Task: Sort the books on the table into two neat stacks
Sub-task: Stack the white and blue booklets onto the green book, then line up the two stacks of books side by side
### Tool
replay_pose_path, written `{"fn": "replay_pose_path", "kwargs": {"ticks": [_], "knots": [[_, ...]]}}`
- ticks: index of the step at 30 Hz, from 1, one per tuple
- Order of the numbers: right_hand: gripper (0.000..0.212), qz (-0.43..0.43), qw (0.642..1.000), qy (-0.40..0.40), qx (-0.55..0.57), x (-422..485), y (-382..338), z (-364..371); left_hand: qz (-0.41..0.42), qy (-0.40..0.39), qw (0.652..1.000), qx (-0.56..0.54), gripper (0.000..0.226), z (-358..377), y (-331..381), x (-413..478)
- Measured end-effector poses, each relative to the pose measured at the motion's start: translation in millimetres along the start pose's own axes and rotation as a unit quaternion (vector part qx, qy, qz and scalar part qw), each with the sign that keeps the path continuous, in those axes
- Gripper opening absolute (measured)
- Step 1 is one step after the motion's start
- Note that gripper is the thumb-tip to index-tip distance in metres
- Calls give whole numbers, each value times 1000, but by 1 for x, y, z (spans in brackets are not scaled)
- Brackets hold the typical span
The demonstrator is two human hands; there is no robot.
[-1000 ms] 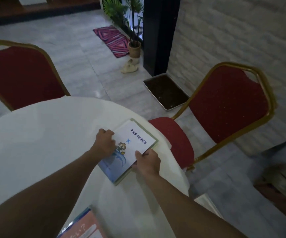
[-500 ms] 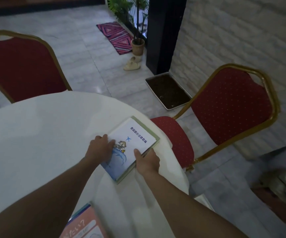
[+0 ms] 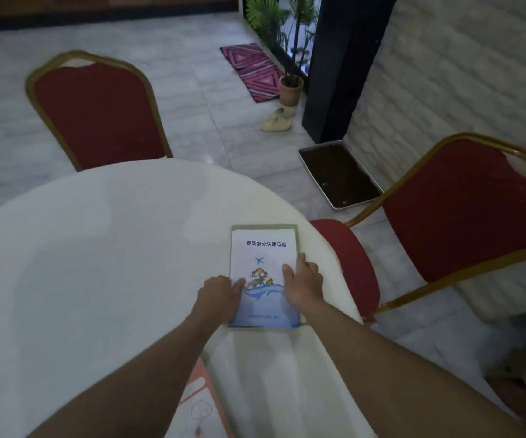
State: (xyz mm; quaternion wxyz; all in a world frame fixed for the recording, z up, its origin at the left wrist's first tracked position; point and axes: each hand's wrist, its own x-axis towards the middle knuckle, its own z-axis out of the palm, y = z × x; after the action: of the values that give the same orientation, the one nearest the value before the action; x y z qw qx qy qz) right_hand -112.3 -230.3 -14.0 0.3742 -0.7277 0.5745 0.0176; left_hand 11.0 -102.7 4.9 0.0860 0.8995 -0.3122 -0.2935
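A white and blue booklet (image 3: pixel 263 248) lies on top of a slightly larger green book (image 3: pixel 296 232), forming a small stack near the right edge of the round white table (image 3: pixel 97 248). My left hand (image 3: pixel 219 297) presses on the booklet's left edge. My right hand (image 3: pixel 302 284) rests on its right edge, fingers spread flat over the cover. An orange and white book (image 3: pixel 203 406) lies near the table's front edge, partly hidden under my left forearm.
Two red chairs with gold frames stand at the table, one at the far side (image 3: pixel 97 112) and one at the right (image 3: pixel 460 210). On the floor beyond are a tray of soil (image 3: pixel 339 175), a potted plant (image 3: pixel 290 88) and a pink rug (image 3: pixel 253 71).
The stack now lies squared to me instead of tilted. Both hands have shifted to the booklet's near side edges. The camera view has turned to the right.
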Motion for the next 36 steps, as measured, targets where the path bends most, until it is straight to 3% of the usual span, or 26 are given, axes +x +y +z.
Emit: {"fn": "replay_pose_path", "kwargs": {"ticks": [7,11,15,18,21,27,31,36], "knots": [[66,-31,998,22,-57,-17,-8,-2,-11,1,995,-100,45,-4,-21,-14],[59,-108,988,51,-101,-42,-20,1,-41,17,995,-93,47,-15,-44,-44],[43,-187,980,5,-66,-68,-32,11,-93,32,990,-101,51,-24,-69,-86],[33,-228,971,-75,-18,-92,-34,22,-136,51,984,-100,48,-26,-86,-123],[25,-249,957,-144,-39,-117,-35,36,-195,68,974,-97,53,-8,-117,-155],[52,-220,930,-235,-177,-146,-15,66,-294,76,943,-136,57,31,-151,-200],[49,-184,925,-279,-181,-163,1,80,-319,58,935,-146,57,44,-157,-214],[40,-147,933,-294,-150,-163,-1,86,-375,85,889,-250,64,53,-165,-212]]}}
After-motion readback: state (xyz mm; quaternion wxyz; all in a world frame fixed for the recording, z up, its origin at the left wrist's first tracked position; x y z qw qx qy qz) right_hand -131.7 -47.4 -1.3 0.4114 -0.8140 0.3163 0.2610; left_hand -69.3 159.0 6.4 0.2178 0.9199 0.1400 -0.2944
